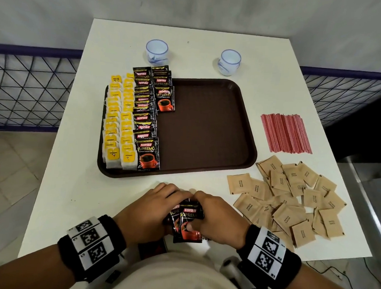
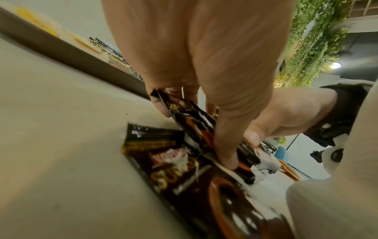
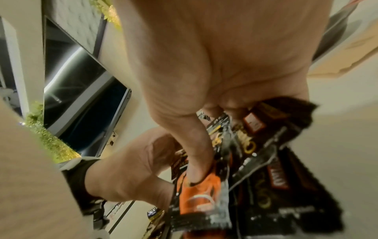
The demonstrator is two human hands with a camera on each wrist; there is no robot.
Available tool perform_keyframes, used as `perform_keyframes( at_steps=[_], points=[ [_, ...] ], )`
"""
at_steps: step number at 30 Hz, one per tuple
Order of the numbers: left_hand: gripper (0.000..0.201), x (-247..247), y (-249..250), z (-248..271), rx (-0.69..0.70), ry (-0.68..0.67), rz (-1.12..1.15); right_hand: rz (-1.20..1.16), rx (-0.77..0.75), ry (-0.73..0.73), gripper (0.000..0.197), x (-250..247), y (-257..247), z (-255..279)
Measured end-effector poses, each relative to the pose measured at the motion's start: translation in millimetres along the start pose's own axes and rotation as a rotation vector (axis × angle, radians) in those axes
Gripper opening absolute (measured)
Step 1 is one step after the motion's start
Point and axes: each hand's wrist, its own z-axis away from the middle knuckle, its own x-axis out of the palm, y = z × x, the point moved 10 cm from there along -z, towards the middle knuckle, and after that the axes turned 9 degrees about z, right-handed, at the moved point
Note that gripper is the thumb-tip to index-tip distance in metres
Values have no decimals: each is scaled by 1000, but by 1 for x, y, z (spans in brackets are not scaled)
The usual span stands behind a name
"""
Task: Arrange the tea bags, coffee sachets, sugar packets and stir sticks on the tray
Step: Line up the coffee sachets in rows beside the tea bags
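A brown tray (image 1: 207, 134) lies mid-table. Two rows of yellow tea bags (image 1: 120, 121) fill its left side, with black coffee sachets (image 1: 146, 116) lined beside them and a short second column (image 1: 163, 88) at the far end. Near the front edge, both hands hold a small stack of coffee sachets (image 1: 187, 220). My left hand (image 1: 147, 212) grips it from the left (image 2: 196, 126). My right hand (image 1: 219, 217) grips it from the right, thumb pressed on the top sachet (image 3: 204, 190). Another sachet (image 2: 184, 169) lies flat on the table under them.
Red stir sticks (image 1: 286, 133) lie bundled right of the tray. Brown sugar packets (image 1: 292, 199) are scattered at the front right. Two small glass cups (image 1: 157, 50) (image 1: 230, 62) stand behind the tray. The table (image 1: 74, 183) ends close on all sides.
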Motion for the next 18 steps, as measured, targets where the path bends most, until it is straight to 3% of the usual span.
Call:
perform_keyframes(
  at_steps=[5, 10, 15, 18],
  points=[
    [86, 0, 0, -2, -19, 24, 71, -57, 24, 19, 50, 0, -2, -4],
    [85, -3, -4, -1, -71, 26, 78, -83, 4, 46, 34, -3, -5, -5],
    [97, -12, -12, 3, -142, -19, 36, -332, 54, 82, 25, -20, 15, -3],
    [100, -28, -6, 6, -141, 21, 62, -456, 59, 117, 22, -35, 27, 0]
  ],
)
